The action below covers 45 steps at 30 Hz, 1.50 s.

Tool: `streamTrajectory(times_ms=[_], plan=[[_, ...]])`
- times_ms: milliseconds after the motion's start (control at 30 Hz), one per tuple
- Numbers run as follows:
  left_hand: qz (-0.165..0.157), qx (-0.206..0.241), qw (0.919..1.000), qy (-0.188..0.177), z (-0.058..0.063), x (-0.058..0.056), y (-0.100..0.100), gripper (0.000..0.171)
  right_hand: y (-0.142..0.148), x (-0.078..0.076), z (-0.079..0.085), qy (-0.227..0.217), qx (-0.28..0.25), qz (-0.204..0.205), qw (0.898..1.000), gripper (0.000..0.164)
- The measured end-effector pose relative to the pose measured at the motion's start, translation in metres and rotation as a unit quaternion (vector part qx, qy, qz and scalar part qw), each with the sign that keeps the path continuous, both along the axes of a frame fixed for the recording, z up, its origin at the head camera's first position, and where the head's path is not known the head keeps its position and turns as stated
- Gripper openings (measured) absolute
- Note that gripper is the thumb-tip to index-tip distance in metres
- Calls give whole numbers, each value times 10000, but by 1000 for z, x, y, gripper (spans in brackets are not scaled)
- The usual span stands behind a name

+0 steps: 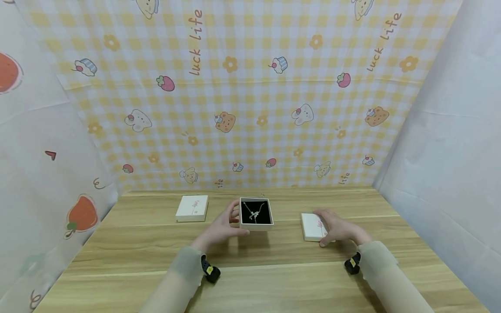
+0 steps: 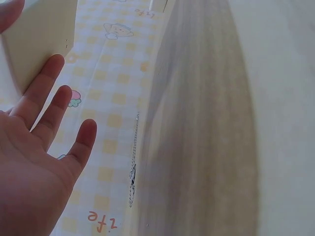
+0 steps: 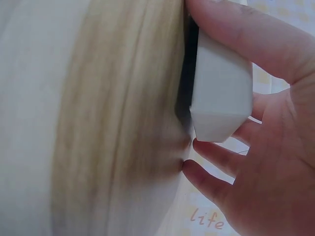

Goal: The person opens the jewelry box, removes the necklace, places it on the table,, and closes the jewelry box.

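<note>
Holding one open white box [image 1: 256,227] just above the wooden surface [image 1: 274,278] with the left hand [image 1: 222,227], gripping it by the left side between thumb and fingers and tilting it enough to show the inside. Showing one black pad [image 1: 266,218] in that box, with one silver necklace [image 1: 255,214] laid across it. Pinching one second white box [image 1: 311,227], printed with one pink flower, at the right of the surface with the right hand [image 1: 339,227], with the thumb at the near edge and the fingers at the far edge. Cannot tell whether that one is a lone lid or a whole box. Resting one third white box [image 1: 192,208] flat at the left of the surface, again with one pink flower on top. Showing one loose silver chain [image 2: 132,182] near the back edge of the surface, beyond the raised box. Wearing two black wrist cameras, one on the left wrist [image 1: 211,273] and one on the right [image 1: 352,264]. Hanging one yellow-checked cloth [image 1: 250,100] behind.
</note>
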State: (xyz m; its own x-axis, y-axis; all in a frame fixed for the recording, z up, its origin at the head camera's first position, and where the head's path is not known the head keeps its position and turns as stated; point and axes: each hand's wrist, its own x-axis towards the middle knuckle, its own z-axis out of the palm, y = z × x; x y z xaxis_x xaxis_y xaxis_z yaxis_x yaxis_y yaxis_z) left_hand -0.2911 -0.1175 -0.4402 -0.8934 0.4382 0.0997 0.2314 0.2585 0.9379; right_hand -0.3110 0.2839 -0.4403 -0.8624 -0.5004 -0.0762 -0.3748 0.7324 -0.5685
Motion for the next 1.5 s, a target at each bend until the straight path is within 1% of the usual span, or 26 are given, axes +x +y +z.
streamTrajectory(times_ms=[633, 1033, 1200, 1333, 1500], plan=[[33, 40, 10000, -45, -1, -1, 0, 98, 0, -1, 0, -174, -10, -27, 9998, 102], [88, 70, 9999, -10, 0, 0, -1, 98, 1, -1, 1, -115, 30, 119, 9999, 104], [110, 72, 9999, -5, 0, 0, 0, 99, 0, -1, 5, -47, -45, 220, 9997, 106], [125, 87, 9999, -4, -1, 0, 0, 98, -3, 0, 11, 127, -73, 259, 9996, 106], [132, 65, 9999, -14, -1, 1, -1, 98, -11, 0, 24, 225, -132, 133, 9996, 105]])
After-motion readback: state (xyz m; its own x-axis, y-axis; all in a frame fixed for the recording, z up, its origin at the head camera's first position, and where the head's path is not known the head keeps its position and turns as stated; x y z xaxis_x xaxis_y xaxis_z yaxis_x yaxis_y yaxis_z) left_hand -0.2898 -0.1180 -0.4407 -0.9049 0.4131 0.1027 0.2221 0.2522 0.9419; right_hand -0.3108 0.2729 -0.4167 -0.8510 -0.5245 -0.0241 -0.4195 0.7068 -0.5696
